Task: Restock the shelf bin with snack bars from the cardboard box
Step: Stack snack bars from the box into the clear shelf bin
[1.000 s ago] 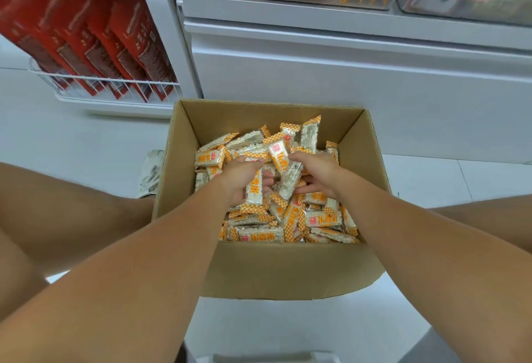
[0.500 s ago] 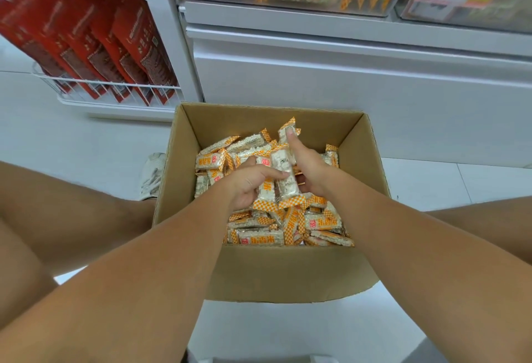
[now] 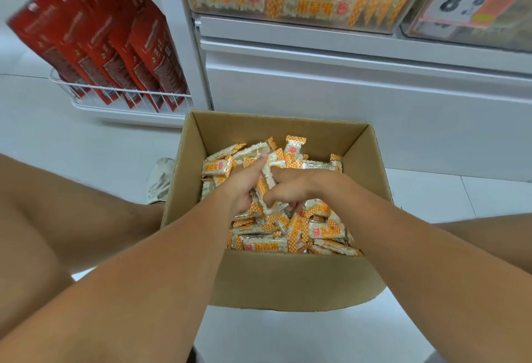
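So a bunch of snack bars [image 3: 267, 187] is being pinched between both hands, inside the cardboard box [image 3: 288, 279] on the floor. The left hand [image 3: 244, 182] is curled round them from the left, the right hand [image 3: 290, 187] is closed on them from the right, so neither is nearer. The bars' long axis is held roughly upright, tilted a bit. The shelf bin [image 3: 293, 21] is straight up and ahead, already holding bars, so a lift up and forward is probably what's called for next
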The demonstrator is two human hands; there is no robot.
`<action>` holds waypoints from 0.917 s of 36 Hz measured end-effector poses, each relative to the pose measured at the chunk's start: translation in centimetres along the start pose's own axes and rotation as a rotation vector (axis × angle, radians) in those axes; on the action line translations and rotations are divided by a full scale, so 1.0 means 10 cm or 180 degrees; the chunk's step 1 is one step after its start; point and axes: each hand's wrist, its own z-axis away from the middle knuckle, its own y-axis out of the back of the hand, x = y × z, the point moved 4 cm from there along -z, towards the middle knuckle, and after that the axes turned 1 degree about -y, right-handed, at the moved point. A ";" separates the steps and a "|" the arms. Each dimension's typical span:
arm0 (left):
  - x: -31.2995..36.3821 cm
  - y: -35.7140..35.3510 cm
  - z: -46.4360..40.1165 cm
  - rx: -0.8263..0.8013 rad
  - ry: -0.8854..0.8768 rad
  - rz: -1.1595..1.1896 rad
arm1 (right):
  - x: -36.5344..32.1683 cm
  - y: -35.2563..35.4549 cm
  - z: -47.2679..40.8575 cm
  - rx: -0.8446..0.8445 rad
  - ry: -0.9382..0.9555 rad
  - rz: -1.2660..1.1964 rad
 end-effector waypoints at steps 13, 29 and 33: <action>0.66 -0.32 0.74 -0.0724 -0.0185 -0.0318 | -0.37 0.43 0.77 0.0671 0.0374 0.1527; 2.78 -1.48 2.22 -0.0820 -0.2018 -0.1282 | -0.85 2.17 2.05 0.0980 0.2285 -0.1327; 3.27 -1.53 2.20 -0.0203 -0.2594 -0.1965 | -0.94 2.46 2.05 0.1377 0.2655 -0.1751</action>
